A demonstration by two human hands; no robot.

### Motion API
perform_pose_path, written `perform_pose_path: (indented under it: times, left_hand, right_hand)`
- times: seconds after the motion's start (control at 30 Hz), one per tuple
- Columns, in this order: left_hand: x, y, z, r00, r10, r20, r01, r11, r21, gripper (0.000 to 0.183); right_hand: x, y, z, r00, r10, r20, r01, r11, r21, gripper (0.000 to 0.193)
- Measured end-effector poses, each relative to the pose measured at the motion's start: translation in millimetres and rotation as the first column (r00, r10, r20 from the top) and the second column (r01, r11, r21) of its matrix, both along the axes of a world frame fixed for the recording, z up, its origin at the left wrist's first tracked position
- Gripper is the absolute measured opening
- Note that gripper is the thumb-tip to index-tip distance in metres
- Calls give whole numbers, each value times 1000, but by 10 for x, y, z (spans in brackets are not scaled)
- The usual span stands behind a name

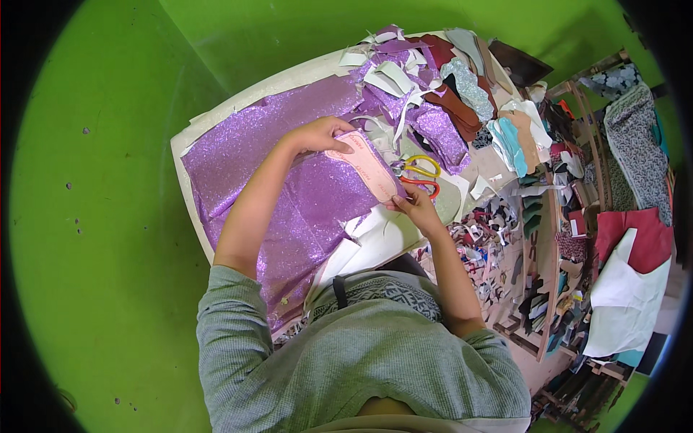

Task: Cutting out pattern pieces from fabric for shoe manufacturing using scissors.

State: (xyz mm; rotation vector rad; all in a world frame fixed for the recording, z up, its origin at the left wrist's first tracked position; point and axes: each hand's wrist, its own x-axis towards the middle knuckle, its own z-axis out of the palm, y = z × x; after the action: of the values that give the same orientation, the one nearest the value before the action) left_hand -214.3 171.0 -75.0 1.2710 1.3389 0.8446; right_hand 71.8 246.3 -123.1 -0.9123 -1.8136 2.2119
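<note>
Between my two hands is a pale pink insole-shaped piece (366, 172) with red print, lying against purple glitter material. My left hand (320, 136) is closed on its far left end, thumb on top. At its near right end my right hand (417, 208) pinches the edge. Beneath them a large purple glitter sheet (253, 130) spreads over the table, creased toward the near side. Scissors with one yellow and one orange-red handle (424, 167) lie just right of the piece, their blades partly hidden.
Purple and white offcuts (393, 79) heap up at the table's far side, beside brown, silver and turquoise pieces (507, 144). A wooden rack (552, 289) full of material stands on the right. Scraps (491, 249) cover the floor near it. A green wall (108, 216) borders the left.
</note>
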Motion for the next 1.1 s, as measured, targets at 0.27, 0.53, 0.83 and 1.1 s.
perform_pose_path:
  times: [0.27, 0.53, 0.83, 1.1]
  left_hand:
    - [22, -17, -30, 999, 25, -45, -25, 1000, 1, 31]
    - [14, -36, 33, 999, 38, -30, -38, 999, -10, 31]
    - [-27, -35, 47, 999, 15, 29, -15, 1000, 6, 33]
    - [-83, -33, 20, 999, -17, 45, 17, 1000, -7, 34]
  right_hand:
    - [-124, -137, 90, 991, 21, -129, 20, 951, 310, 60]
    - [-114, -46, -13, 996, 88, 12, -87, 936, 342, 65]
    - [-89, -76, 22, 998, 63, -21, -58, 979, 194, 42]
    - [-81, -67, 24, 983, 184, 12, -183, 969, 167, 30]
